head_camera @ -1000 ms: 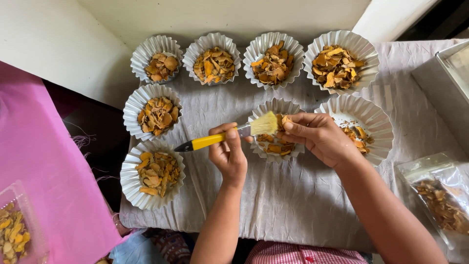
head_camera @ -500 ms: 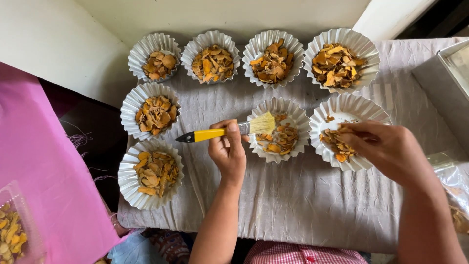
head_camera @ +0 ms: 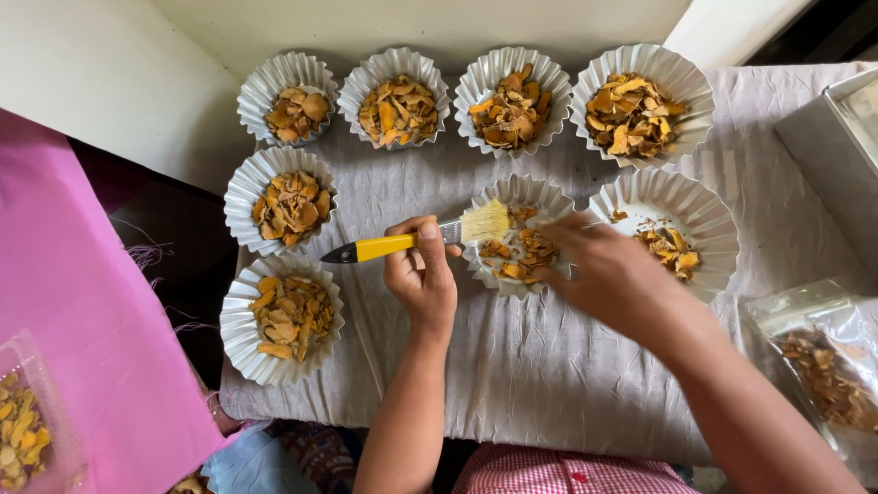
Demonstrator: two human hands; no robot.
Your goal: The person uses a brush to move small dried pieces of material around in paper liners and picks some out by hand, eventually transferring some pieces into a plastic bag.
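1. Your left hand (head_camera: 422, 279) has its grip tight around the yellow brush (head_camera: 416, 240).
2. The bristles lie over the middle paper cup (head_camera: 518, 236) of dried slices on the counter (head_camera: 512, 384).
3. Your right hand (head_camera: 611, 274) rests at that cup's edge; I cannot tell its grip.

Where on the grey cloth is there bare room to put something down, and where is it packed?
Free: the near strip of the grey cloth between the two forearms, below the middle fluted cup. A smaller patch lies right of the top-right cup, before the metal tray. Crowded: the far row and left column of cups, and the centre, where the left hand holds the brush.
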